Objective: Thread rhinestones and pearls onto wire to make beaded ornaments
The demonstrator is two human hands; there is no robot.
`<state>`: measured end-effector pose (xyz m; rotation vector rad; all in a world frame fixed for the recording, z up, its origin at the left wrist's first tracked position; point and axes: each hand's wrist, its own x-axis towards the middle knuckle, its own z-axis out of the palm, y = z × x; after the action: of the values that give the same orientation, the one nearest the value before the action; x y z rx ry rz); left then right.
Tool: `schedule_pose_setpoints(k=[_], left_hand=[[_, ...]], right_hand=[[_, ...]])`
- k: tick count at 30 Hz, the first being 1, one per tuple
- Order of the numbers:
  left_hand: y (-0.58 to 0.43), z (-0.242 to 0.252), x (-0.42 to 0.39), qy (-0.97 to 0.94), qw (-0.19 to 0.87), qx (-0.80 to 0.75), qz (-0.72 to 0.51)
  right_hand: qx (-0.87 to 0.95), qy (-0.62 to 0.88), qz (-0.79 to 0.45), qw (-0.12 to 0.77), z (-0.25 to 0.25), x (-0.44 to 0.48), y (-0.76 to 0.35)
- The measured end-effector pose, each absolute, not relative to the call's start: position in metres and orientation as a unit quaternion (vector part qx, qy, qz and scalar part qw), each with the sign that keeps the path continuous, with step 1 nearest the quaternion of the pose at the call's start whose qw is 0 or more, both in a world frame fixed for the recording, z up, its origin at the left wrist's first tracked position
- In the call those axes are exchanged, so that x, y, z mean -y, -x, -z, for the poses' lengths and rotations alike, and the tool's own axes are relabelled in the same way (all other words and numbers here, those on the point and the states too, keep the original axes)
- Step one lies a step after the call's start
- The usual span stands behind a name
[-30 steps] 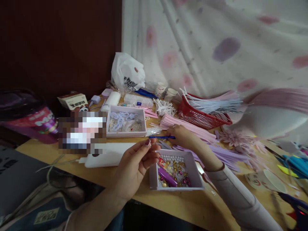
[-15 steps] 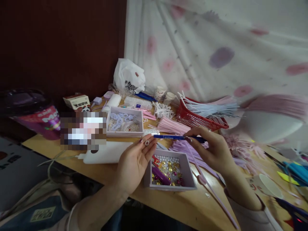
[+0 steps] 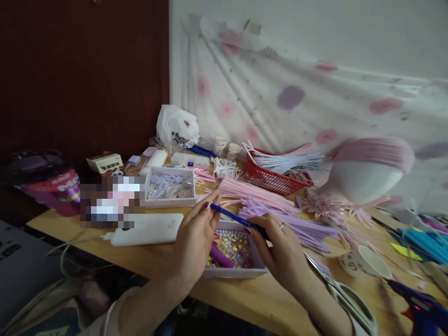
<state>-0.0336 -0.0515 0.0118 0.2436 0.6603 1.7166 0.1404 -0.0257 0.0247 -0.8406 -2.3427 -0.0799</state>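
Observation:
My right hand (image 3: 276,238) is closed around a blue pen (image 3: 234,215), which slants up to the left. My left hand (image 3: 198,238) is raised, with its fingers pressed together at the pen's tip. Whatever sits between those fingertips is too small to make out. Below both hands stands a white box (image 3: 238,273) of pearls, gold and dark red gems, with a purple tube (image 3: 221,256) lying inside. Purple pipe cleaners (image 3: 290,224) lie behind my right hand, and pink pipe cleaners (image 3: 254,193) lie beyond them.
Scissors (image 3: 350,298) and a blue glue gun (image 3: 420,303) lie at right, near a paper cup (image 3: 364,263). A red basket (image 3: 269,179) and a white head form (image 3: 367,179) stand behind. A white power bank (image 3: 147,228), bead box (image 3: 170,202) and lidded drink cup (image 3: 52,186) are left.
The pen has swung from nearly level to slanting, its right end lower. My left fingers, which showed a small pearl ring, have drawn together. A long purple strip by my right arm is out of sight.

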Motion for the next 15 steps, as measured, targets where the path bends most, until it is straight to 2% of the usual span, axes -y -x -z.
schedule_pose_setpoints(k=[8, 15], left_hand=[[0.025, -0.036, 0.023, -0.191, 0.57, -0.241, -0.762], [0.008, -0.038, 0.003, -0.102, 0.629, -0.25, -0.729]], right_hand=[[0.819, 0.384, -0.027, 0.426, 0.0, 0.015, -0.135], [0.806, 0.362, 0.036, 0.466, 0.018, -0.005, -0.146]])
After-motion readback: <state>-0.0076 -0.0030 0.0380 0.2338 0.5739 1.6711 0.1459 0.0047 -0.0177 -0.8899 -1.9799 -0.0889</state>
